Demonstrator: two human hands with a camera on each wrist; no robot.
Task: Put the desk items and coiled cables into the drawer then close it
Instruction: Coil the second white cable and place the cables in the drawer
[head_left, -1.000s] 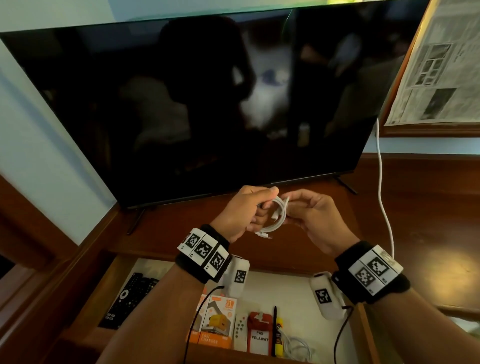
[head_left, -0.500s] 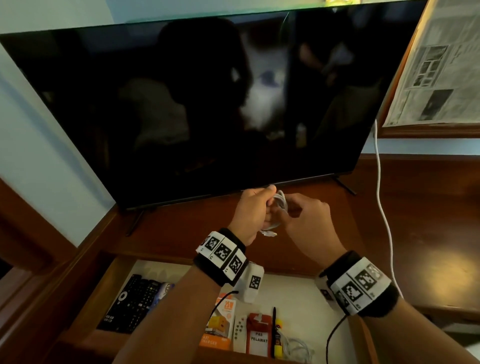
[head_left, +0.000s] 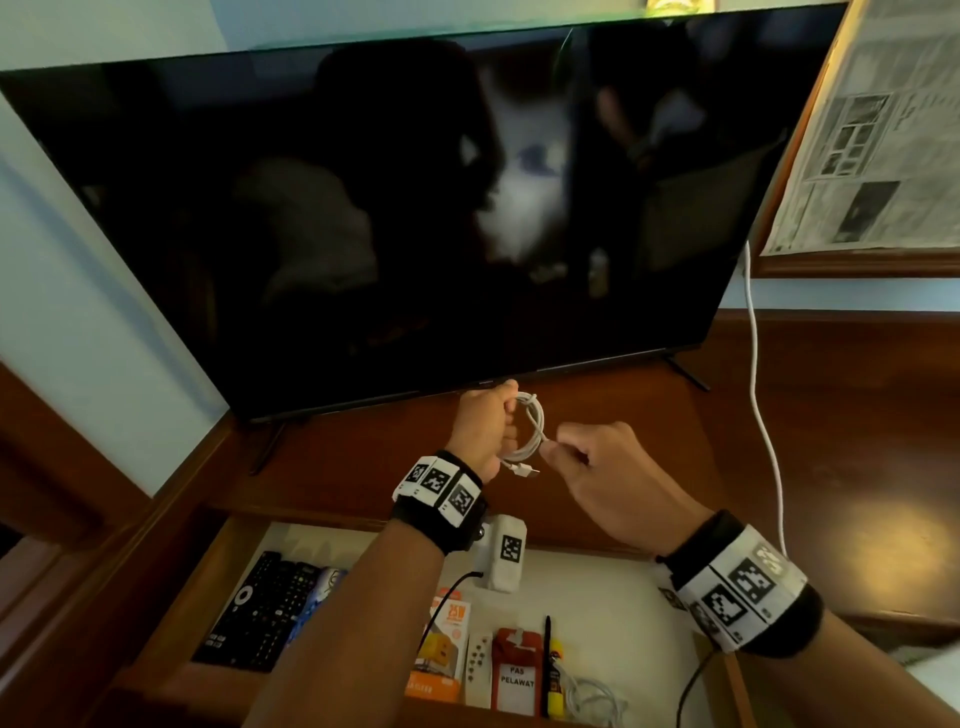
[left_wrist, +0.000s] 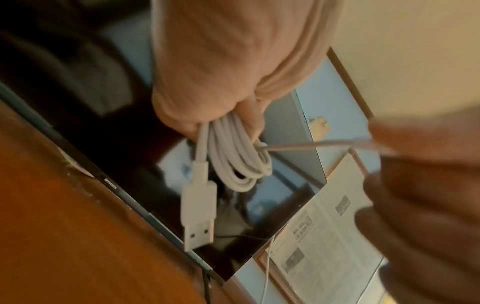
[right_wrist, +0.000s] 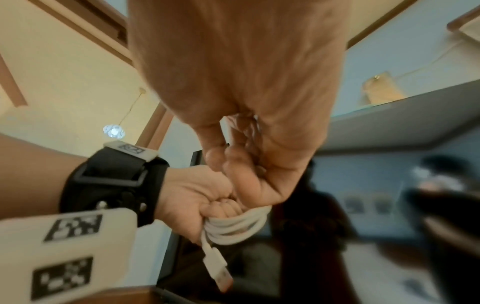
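Observation:
A coiled white USB cable hangs in the air over the wooden desk, just in front of the television. My left hand grips the coil in its fist, and the USB plug dangles below. My right hand, just right of the coil, pinches the cable's loose end and holds it taut away from the loops. Below my forearms the drawer stands open, with a black remote, an orange charger box, a red tag, a pen and another white cable inside.
A large dark television stands at the back of the desk. A white cord runs down the wall onto the desk at the right. A framed newspaper hangs at the upper right.
My right hand has drawn back to the right and pulled the cable's end out from the coil. The left hand keeps its grip on the loops.

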